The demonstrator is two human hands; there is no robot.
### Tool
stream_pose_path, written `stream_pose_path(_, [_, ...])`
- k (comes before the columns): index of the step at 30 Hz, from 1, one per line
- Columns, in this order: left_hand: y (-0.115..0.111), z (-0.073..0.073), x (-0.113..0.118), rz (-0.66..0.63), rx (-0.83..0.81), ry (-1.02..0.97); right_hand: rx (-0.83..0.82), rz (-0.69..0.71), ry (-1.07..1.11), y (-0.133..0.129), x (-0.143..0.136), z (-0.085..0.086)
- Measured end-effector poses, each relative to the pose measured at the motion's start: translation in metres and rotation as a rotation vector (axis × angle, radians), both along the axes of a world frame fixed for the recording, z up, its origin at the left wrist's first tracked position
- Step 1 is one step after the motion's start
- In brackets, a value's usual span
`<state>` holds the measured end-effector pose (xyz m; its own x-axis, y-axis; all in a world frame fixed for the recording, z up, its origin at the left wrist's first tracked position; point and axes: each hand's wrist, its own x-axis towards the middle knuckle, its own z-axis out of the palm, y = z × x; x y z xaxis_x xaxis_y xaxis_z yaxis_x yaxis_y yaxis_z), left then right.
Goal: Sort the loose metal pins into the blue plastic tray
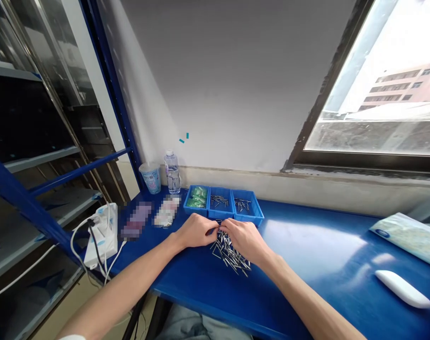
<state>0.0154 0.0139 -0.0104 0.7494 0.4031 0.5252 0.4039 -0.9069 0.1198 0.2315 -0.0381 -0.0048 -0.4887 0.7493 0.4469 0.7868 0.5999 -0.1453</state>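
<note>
Has left hand (195,231) and right hand (245,238) nearly meeting at far end of loose pile of thin metal pins (231,252) on blue tabletop (286,264). Has fingers of both hands bent, tips pinched in; can't tell whether gripping a pin, too small and covered. From fingertips, see pile spread back toward body and slightly right, long axis slanting that way, individual pins pointing mixed directions. Count right hand as nearer, partly overhanging pile's right edge; left hand just off upper left side. Just beyond fingertips, find three blue bins in a row: left bin (194,211) with green packets, middle bin (220,215) and right bin (248,218) each with some loose metal pins. Note middle bin as closest to fingertips.
</note>
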Motion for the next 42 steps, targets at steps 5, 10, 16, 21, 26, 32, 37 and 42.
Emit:
stream_pose_path(5, [0.001,0.003,-0.002,-0.020,-0.025,-0.018,0.016,0.011,0.022,-0.002,0.000,0.000])
stream_pose_path(10, [0.001,0.008,-0.003,-0.030,-0.092,-0.065,0.071,0.035,0.048,-0.003,-0.003,-0.003])
stream_pose_path(16, [-0.002,0.011,-0.001,-0.018,-0.157,-0.058,0.047,0.019,0.098,-0.003,-0.004,-0.005])
stream_pose_path(21, [-0.001,0.009,-0.002,-0.016,-0.170,-0.064,0.063,0.070,0.088,-0.003,-0.003,-0.002])
stream_pose_path(26, [-0.003,0.011,-0.002,-0.015,-0.165,-0.047,0.055,0.047,0.074,-0.003,-0.003,0.000])
stream_pose_path(32, [-0.004,0.011,-0.001,0.012,-0.147,-0.036,0.030,0.061,0.027,-0.003,-0.002,-0.002])
stream_pose_path(37, [-0.005,0.010,0.002,0.057,-0.150,-0.162,0.044,0.011,0.085,0.001,0.000,-0.002])
stream_pose_path(42, [-0.001,0.015,-0.004,0.104,-0.198,-0.197,0.196,0.035,0.244,-0.004,0.008,0.014])
